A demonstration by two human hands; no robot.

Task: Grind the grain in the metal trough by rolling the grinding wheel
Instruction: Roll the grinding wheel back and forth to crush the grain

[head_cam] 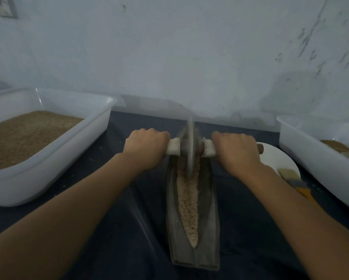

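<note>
A long boat-shaped metal trough [209, 229] lies lengthwise in front of me on a dark cloth. Pale coarse grain [188, 207] fills its narrow groove. The grey grinding wheel [189, 146] stands upright in the groove near the trough's far end, its lower edge sunk in the grain. A handle wrapped in white [173, 148] runs through the wheel's hub to both sides. My left hand [145, 148] grips the left handle, and my right hand [236, 152] grips the right one; both arms are stretched forward.
A large white plastic tub [54, 158] with brown grain stands at the left. Another white tub [315, 156] stands at the right. Between it and the trough lies a white plate [278, 158] with a brush [295, 182] on it. A pale wall rises close behind.
</note>
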